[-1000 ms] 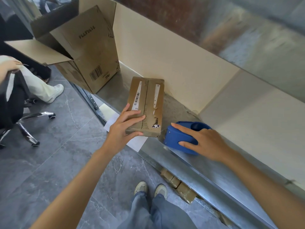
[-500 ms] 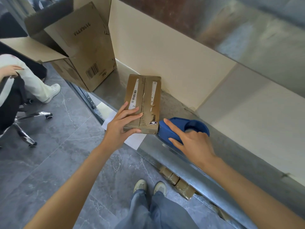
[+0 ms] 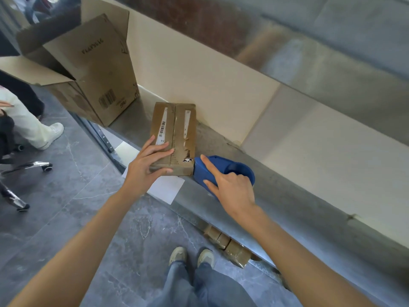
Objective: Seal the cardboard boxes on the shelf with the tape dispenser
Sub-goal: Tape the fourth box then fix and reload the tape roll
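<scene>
A small brown cardboard box (image 3: 177, 120) with white label strips lies closed on the metal shelf (image 3: 287, 209), a seam running down the middle of its top. My left hand (image 3: 146, 169) presses flat on its near left corner, fingers spread over the top and thumb against the front face. My right hand (image 3: 232, 191) grips the blue tape dispenser (image 3: 234, 169), index finger stretched along its top. The dispenser's front end touches the box's near right end.
A large cardboard box (image 3: 95, 69) with open flaps stands at the shelf's left end. A white paper sheet (image 3: 166, 188) hangs over the shelf edge. Taped boxes (image 3: 228, 247) lie under the shelf by my feet. A seated person's leg (image 3: 28, 122) and chair base (image 3: 24, 169) are at left.
My right hand has slid the blue dispenser left along the shelf until it meets the small box's near end. My left hand stays on the box.
</scene>
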`<move>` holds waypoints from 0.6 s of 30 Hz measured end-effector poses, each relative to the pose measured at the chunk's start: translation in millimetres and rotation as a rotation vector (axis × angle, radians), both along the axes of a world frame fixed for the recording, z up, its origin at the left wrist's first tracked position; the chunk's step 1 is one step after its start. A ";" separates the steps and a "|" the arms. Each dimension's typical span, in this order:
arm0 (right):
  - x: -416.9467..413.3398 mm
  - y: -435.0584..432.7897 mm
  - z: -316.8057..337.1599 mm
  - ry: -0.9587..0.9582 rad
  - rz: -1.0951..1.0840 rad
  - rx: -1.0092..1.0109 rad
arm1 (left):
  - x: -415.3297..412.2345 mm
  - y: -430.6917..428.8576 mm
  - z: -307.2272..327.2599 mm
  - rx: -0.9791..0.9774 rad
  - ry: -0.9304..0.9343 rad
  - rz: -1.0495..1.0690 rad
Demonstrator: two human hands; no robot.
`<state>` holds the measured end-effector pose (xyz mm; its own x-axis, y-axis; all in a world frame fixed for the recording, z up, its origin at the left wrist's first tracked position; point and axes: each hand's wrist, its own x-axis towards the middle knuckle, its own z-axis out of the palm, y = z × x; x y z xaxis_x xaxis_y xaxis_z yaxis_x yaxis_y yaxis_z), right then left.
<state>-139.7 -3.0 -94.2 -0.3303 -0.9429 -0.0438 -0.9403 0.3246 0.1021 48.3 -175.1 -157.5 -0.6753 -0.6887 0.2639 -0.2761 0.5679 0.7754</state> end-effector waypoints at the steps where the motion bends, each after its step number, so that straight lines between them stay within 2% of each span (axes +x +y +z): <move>1: -0.4 -0.7 2.5 0.008 -0.005 0.011 | -0.3 -0.2 0.6 -0.002 -0.001 0.001; 5: -8.2 0.2 11.8 0.006 0.072 0.084 | -1.4 1.2 1.9 -0.001 -0.004 -0.006; 9: -5.2 -1.3 22.0 0.083 0.082 0.131 | -2.1 -2.1 0.0 0.005 -0.018 0.000; 18: 1.7 0.6 12.7 -0.089 -0.090 0.116 | -4.1 -3.4 -0.7 0.006 -0.021 -0.017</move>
